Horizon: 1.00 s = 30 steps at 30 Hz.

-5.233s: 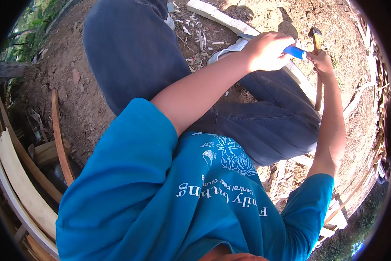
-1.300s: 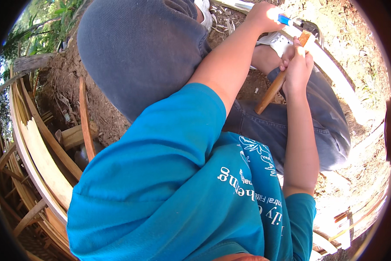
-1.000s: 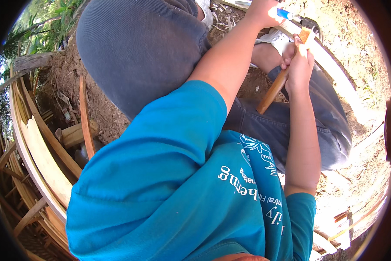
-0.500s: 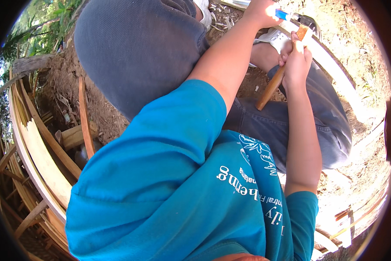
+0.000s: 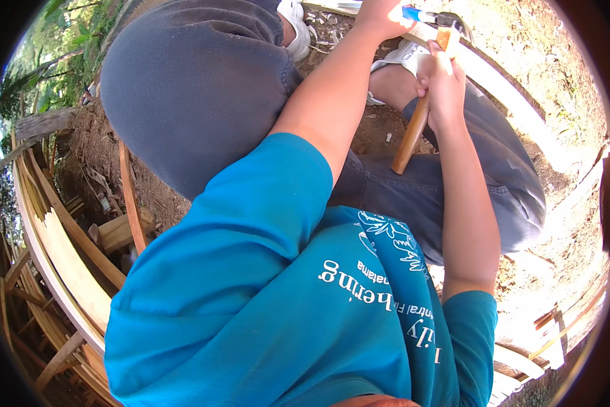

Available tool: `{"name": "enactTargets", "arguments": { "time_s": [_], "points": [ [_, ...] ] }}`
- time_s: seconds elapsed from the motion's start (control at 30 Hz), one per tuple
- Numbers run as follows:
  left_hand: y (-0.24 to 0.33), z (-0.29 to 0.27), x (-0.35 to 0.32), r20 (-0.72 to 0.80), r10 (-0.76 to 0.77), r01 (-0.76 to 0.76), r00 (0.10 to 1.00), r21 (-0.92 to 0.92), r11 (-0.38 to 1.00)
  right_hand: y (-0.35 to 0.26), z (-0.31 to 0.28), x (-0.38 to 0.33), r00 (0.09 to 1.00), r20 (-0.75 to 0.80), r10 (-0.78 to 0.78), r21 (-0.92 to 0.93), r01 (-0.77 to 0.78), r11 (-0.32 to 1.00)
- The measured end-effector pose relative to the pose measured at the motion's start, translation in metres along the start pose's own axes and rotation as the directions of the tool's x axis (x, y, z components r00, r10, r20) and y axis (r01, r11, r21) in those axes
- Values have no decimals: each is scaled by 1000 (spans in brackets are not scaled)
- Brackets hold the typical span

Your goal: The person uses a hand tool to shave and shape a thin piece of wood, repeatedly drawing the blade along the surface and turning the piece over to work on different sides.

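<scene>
My left hand (image 5: pixel 384 19), at the top of the view, is closed around a blue-handled tool (image 5: pixel 411 13). Only the blue end shows; its working end is hidden. My right hand (image 5: pixel 446 91) grips the wooden handle of a claw hammer (image 5: pixel 411 139), which slants up and to the right. The dark metal head (image 5: pixel 454 24) lies crosswise at the handle's top, close to the blue end. Whether they touch I cannot tell. Beneath and beyond the hammer runs a pale wooden plank (image 5: pixel 505 91), brightly sunlit.
My bent legs in dark trousers (image 5: pixel 189 102) surround the work, with white shoes (image 5: pixel 294 30) beside it. Wood shavings (image 5: pixel 328 32) lie on the dirt. At the left, long wooden strips (image 5: pixel 64 251) are piled; more wood pieces (image 5: pixel 518 359) lie at the lower right.
Both hands and their tools sit slightly farther left in the view, and the whole scene has shifted a little too. Both grips are unchanged, and the hammer head remains near the blue end.
</scene>
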State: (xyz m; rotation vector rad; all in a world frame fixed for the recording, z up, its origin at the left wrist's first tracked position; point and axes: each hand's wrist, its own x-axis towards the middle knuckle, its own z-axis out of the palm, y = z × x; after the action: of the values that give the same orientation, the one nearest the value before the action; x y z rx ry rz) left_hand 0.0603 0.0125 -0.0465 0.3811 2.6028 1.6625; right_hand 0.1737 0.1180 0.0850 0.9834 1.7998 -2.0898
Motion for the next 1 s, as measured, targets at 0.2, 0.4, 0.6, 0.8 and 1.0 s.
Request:
{"name": "enactTargets", "arguments": {
  "time_s": [0.2, 0.4, 0.6, 0.8, 1.0],
  "points": [
    [0, -7, 8, 95, 10, -29, 995, 204, 979, 11, 5, 6, 994, 1, -108, 94, 107, 990],
    [-11, -11, 7, 96, -44, 15, 994, 284, 959, 15, 1, 13, 992, 60, -110, 123, 102, 987],
    [-21, -19, -18, -22, -211, 210, 977, 227, 951, 13, 5, 13, 991, 47, -126, 143, 118, 983],
    [14, -6, -13, 43, -8, -1, 999, 214, 977, 9, 4, 3, 996, 55, -71, 141, 63, 988],
    [20, 10, -24, -59, 216, -199, 975, 221, 955, 0, -8, -5, 994, 46, -95, 191, 85, 978]
  ]
}}
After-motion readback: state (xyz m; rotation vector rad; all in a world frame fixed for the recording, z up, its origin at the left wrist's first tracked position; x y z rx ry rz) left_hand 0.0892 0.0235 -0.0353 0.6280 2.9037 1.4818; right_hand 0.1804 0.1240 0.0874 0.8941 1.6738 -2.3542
